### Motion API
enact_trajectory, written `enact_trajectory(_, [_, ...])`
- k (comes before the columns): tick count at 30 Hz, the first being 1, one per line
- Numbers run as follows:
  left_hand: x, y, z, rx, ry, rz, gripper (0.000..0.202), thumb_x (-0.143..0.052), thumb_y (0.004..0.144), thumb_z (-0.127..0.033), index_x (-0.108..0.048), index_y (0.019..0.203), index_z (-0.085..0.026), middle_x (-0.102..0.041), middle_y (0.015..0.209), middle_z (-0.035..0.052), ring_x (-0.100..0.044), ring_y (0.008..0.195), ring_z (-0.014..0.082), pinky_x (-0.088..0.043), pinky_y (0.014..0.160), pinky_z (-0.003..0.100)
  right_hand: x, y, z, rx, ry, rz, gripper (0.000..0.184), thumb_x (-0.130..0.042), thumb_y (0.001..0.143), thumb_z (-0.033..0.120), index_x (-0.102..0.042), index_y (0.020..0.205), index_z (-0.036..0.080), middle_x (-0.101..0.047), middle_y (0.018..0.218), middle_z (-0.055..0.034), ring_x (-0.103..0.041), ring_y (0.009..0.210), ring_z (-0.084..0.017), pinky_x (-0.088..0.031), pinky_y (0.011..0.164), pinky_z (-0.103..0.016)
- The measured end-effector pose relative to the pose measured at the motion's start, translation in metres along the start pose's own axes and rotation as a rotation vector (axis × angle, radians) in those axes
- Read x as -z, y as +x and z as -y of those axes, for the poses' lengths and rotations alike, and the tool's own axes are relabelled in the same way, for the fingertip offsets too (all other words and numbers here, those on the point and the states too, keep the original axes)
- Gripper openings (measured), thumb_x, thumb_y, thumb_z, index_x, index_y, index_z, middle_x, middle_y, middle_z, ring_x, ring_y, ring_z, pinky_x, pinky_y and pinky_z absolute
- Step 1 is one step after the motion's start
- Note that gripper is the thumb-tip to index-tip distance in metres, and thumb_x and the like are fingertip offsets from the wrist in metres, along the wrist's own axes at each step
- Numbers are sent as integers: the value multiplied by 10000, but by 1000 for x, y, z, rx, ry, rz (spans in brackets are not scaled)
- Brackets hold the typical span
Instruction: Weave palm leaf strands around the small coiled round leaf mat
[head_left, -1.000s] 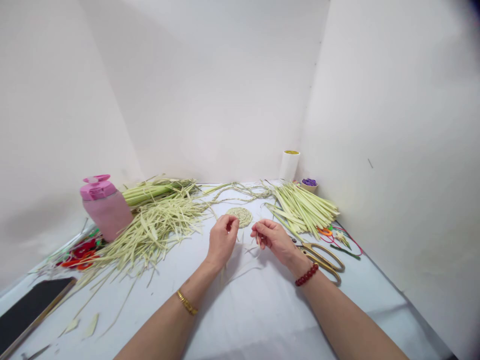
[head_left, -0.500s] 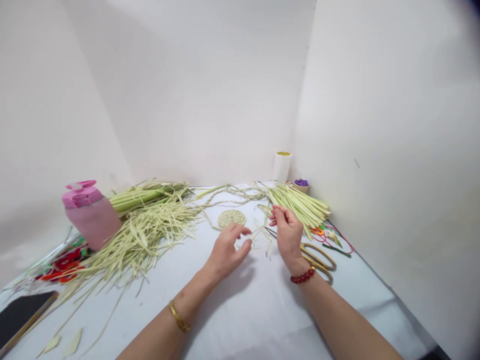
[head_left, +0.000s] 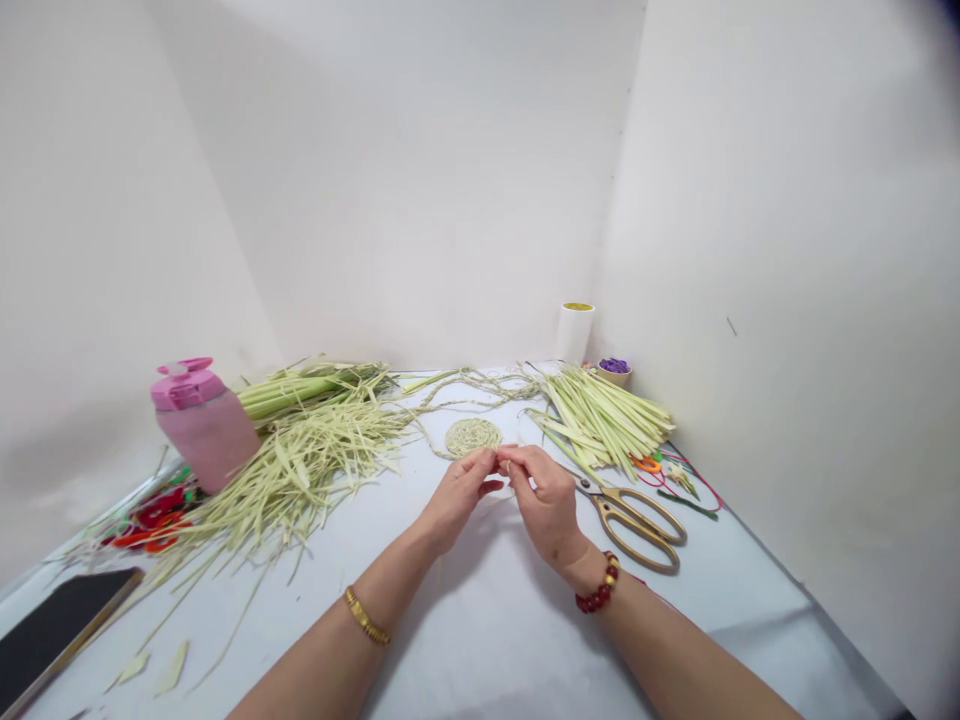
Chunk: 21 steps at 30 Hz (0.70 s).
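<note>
My left hand and my right hand meet fingertip to fingertip over the white table, both pinching a thin pale leaf strip that is mostly hidden by the fingers. Just beyond them lies a small round woven coil with a braided cord trailing from it. A gold bangle is on my left wrist, a red bead bracelet on my right.
Gold-handled scissors lie right of my right hand. A bundle of green leaf strips sits beyond them, a larger loose pile at left. A pink bottle, a white roll, a small bowl and a dark tablet stand around.
My hands were apart half a second ago, the right one raised near the green bundle; now they have come together in front of the coil, pinching the strip.
</note>
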<state>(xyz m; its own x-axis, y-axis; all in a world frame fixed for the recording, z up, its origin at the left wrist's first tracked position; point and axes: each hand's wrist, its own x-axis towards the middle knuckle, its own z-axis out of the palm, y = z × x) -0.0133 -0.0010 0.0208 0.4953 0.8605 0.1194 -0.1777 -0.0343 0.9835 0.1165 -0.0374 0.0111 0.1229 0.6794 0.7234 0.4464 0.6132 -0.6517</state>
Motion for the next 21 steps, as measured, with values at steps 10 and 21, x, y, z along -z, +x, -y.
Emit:
enact_trajectory(10, [6, 4, 3, 90, -350, -162, 245, -736, 704, -352, -651, 838, -165, -645, 807, 11, -603, 745, 97, -465, 767, 249, -10, -7, -10, -236, 106, 50, 138, -540, 851, 274, -670, 880, 238, -673, 793, -33, -587, 632, -163, -468, 617, -296])
enact_trajectory(21, [2, 3, -2, 105, 119, -186, 218, -646, 712, -359, -644, 738, -142, -521, 605, -34, -426, 520, 57, -413, 550, 189, -2, -1, -12, 92, -151, 133, 251, -371, 929, 217, -621, 920, 198, -600, 821, -74, -560, 775, -183, -439, 725, -305])
